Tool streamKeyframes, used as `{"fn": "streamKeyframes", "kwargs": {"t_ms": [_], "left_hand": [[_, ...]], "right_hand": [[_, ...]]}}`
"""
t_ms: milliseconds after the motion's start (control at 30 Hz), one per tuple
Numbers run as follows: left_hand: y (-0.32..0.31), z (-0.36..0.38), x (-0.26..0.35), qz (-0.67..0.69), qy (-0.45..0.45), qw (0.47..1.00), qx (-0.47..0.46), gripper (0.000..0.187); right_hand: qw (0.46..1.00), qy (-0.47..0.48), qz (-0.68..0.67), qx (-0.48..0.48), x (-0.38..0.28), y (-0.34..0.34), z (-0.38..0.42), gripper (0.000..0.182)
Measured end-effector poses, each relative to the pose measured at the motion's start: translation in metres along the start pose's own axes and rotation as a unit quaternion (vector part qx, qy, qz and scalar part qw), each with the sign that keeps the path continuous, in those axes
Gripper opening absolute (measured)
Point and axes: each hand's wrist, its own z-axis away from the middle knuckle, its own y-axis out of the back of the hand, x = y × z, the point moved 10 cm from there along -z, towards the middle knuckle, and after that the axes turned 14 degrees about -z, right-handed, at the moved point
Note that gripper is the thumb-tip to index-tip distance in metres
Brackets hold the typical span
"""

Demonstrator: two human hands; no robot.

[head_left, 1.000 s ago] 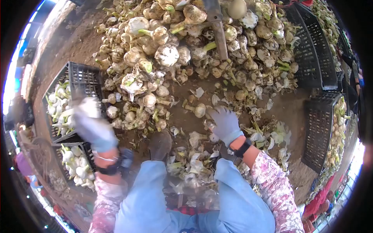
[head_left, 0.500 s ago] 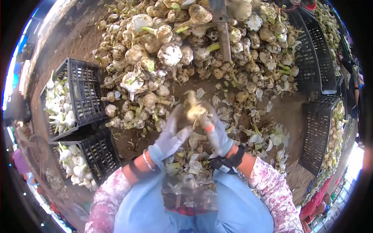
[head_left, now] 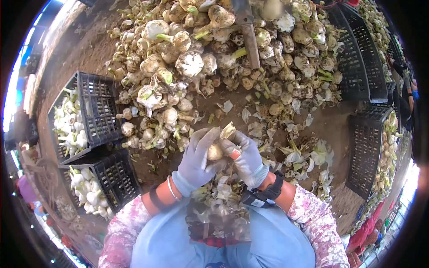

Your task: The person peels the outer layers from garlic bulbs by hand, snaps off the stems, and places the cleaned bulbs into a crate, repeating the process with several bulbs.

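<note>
A garlic bulb [head_left: 215, 152] with a piece of stalk and loose skin sits between my two gloved hands. My left hand [head_left: 195, 157] wraps its fingers round the bulb from the left. From the other side, my right hand [head_left: 243, 156] has thumb and fingers closed on the bulb's stalk and skin; an orange-red patch shows on its glove. Beyond my hands rises a big heap of soil-stained garlic [head_left: 190, 64]. Peeled-off skins [head_left: 222, 190] lie on the ground below my hands, between my knees.
A knife with a worn handle [head_left: 251, 47] rests on the heap. Black crates of cleaner white garlic [head_left: 99, 111] [head_left: 117, 178] stand tilted at left. More black crates [head_left: 367, 152] [head_left: 355, 56] stand at right. Dry skins [head_left: 308, 156] litter the soil on the right.
Both hands have closed in on the garlic bulb from a looser, wider pose. The bulb, blurred above the palms before, now sits lower between the fingers.
</note>
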Motion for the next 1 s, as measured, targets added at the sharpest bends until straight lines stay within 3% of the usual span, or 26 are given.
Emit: {"fn": "streamKeyframes", "kwargs": {"t_ms": [167,267,433,667,767,867,967,1000], "left_hand": [[0.008,-0.003,0.011,-0.016,-0.038,0.999,0.015,0.083],[0.012,-0.007,0.022,-0.043,-0.054,0.997,0.018,0.084],[0.010,-0.004,0.018,0.008,-0.050,0.998,0.028,0.085],[-0.007,0.012,-0.013,0.106,0.042,0.992,-0.061,0.092],[-0.007,0.014,-0.021,0.206,0.134,0.969,-0.027,0.084],[-0.005,0.013,-0.015,0.123,0.059,0.991,-0.019,0.083],[-0.014,0.018,-0.021,0.288,0.118,0.950,-0.006,0.082],[-0.015,0.018,-0.021,0.299,0.138,0.944,-0.015,0.082]], "right_hand": [[0.995,-0.063,-0.078,-0.006,-0.002,-0.005,0.006,0.022],[0.998,-0.015,-0.056,-0.031,-0.014,-0.016,0.006,0.020],[0.998,-0.011,-0.023,-0.055,-0.012,-0.011,0.005,0.019],[0.995,0.011,0.003,-0.097,-0.017,-0.015,0.009,0.019],[0.995,0.013,0.041,-0.095,-0.023,-0.018,0.013,0.017],[0.987,0.063,0.134,-0.056,-0.028,-0.013,0.014,0.020],[0.898,0.276,0.329,-0.091,-0.059,-0.028,0.020,0.015],[0.889,0.287,0.344,-0.090,-0.063,-0.030,0.020,0.017]]}}
